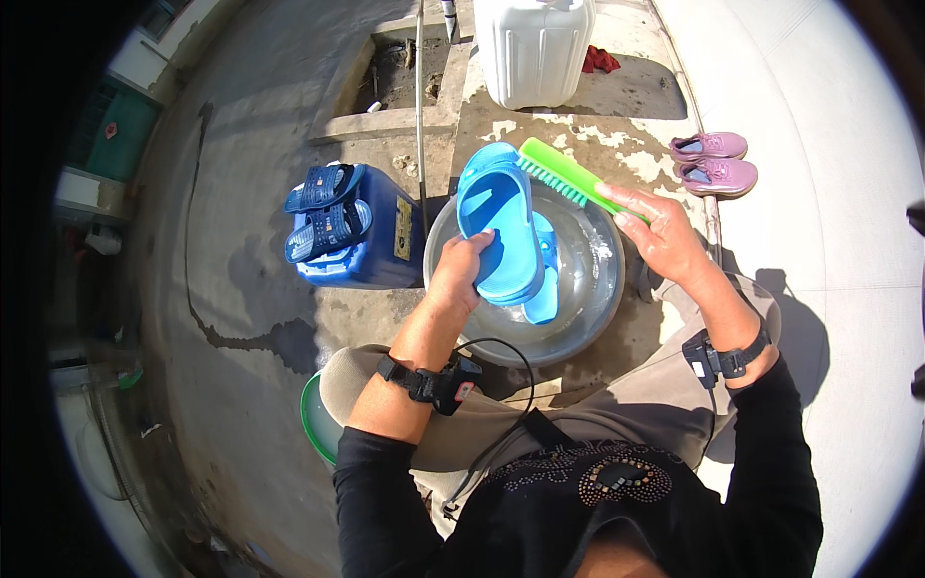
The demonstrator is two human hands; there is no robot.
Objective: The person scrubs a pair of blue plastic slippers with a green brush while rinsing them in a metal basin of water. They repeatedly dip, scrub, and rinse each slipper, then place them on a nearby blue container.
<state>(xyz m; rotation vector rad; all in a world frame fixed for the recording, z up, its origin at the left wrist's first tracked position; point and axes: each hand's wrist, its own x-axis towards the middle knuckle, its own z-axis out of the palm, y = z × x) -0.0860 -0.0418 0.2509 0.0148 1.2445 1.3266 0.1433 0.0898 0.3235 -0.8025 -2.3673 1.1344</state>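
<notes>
My left hand (pixel 461 267) grips a light blue clog (pixel 509 241) by its heel side, held tilted above a grey metal basin (pixel 605 313). In my right hand (pixel 655 231) is a bright green scrubbing brush (pixel 568 171) with teal bristles, its handle between my fingers. The bristles face the clog's toe strap and appear close to its edge; whether they touch I cannot tell. Under the held clog, a second light blue shoe (pixel 543 299) lies in the basin's water, partly hidden.
Dark blue slippers (pixel 328 212) rest on a blue plastic jug (pixel 385 231) left of the basin. A white jerrycan (pixel 536 53) stands at the far side, near a red cloth (pixel 601 60). Pink shoes (pixel 715 176) sit at right. A green-rimmed basin (pixel 318 424) is by my left knee.
</notes>
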